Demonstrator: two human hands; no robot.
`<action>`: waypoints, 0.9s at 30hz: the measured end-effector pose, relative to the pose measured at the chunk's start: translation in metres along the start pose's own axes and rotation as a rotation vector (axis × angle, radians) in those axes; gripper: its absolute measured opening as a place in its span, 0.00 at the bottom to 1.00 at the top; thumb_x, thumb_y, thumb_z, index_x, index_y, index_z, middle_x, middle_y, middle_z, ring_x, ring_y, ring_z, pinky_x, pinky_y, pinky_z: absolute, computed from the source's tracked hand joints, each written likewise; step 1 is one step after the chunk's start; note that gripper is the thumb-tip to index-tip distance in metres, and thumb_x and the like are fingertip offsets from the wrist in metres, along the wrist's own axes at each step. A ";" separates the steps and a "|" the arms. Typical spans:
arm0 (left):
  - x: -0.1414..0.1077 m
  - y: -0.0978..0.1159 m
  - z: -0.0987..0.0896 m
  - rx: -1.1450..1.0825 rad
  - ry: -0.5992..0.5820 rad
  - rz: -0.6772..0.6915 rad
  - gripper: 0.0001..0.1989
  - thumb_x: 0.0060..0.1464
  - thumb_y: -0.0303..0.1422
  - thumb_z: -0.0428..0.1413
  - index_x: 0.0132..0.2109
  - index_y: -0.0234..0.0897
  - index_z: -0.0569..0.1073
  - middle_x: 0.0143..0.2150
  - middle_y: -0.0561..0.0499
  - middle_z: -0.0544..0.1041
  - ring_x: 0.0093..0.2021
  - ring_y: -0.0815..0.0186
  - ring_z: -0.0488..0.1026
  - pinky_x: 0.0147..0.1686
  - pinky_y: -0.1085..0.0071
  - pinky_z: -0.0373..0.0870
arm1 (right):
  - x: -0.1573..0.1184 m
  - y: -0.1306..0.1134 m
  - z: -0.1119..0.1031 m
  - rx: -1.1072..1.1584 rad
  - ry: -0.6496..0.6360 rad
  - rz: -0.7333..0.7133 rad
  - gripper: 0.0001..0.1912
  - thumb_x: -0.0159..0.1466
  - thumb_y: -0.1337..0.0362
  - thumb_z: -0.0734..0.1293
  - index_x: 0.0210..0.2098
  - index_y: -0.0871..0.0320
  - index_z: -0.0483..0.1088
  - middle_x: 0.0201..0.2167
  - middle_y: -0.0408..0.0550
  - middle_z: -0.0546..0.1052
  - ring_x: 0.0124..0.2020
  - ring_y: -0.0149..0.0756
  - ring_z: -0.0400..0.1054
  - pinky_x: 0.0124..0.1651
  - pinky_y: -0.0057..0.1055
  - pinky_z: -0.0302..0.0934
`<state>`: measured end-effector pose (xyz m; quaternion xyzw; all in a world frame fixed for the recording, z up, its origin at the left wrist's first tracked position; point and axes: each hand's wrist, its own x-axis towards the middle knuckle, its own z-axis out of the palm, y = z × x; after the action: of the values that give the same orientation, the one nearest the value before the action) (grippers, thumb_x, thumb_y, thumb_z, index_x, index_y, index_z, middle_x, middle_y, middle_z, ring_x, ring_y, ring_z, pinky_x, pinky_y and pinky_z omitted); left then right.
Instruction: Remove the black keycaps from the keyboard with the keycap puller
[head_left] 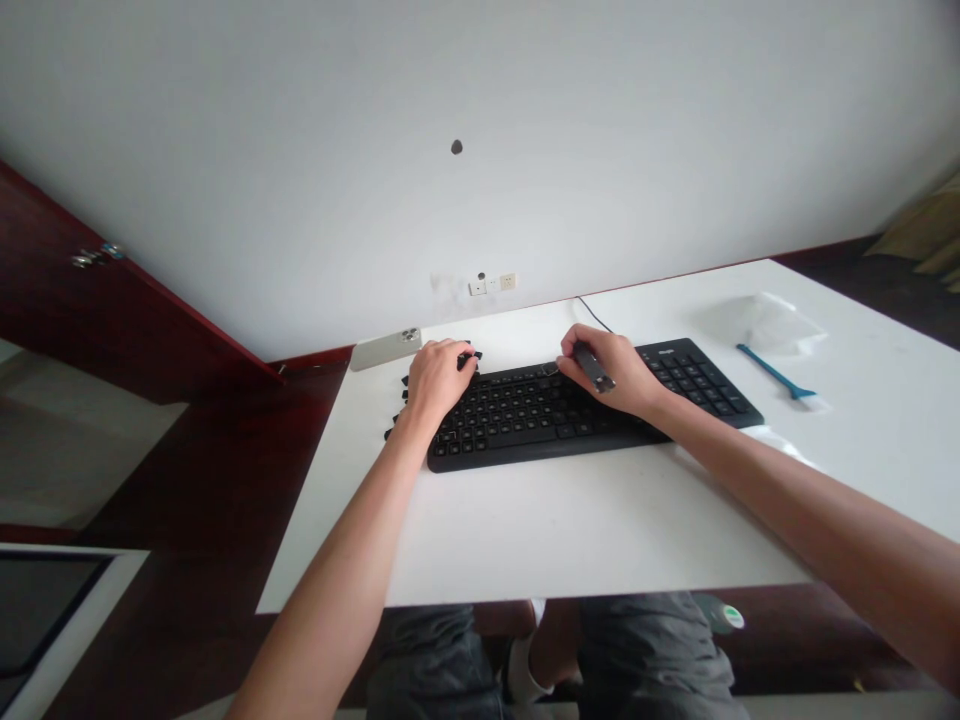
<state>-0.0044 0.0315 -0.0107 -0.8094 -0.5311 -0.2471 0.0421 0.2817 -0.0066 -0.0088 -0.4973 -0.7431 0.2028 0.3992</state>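
A black keyboard (pixel 525 437) lies on the white table, many keycaps gone from its left and middle parts, while the number pad at the right still has its keys. My right hand (pixel 604 368) is closed around a dark-handled tool (pixel 592 367) over the upper right middle of the keyboard; the tool's thin end is by the top row. At the keyboard's upper left corner, my left hand (pixel 442 378) has its thumb and fingers pinched at a small black piece, seemingly a keycap (pixel 469 358). More loose black keycaps (pixel 405 394) lie left of the keyboard, partly behind that hand.
A phone (pixel 382 351) lies at the table's back left. On the right are a blue brush (pixel 776 371) and a clear plastic bag (pixel 780 325). A cable (pixel 595 314) runs from the keyboard's back edge toward the wall.
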 end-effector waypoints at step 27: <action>-0.031 -0.003 -0.015 -0.307 0.081 0.059 0.11 0.67 0.26 0.57 0.49 0.42 0.83 0.51 0.49 0.83 0.55 0.59 0.76 0.60 0.60 0.73 | 0.017 0.015 -0.027 -0.263 -0.040 -0.054 0.18 0.71 0.47 0.66 0.35 0.52 0.77 0.28 0.46 0.80 0.28 0.39 0.70 0.35 0.37 0.61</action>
<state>-0.0217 0.0017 -0.0123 -0.8109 -0.4611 -0.3563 -0.0536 0.3088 0.0122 0.0040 -0.5210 -0.7842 0.1027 0.3209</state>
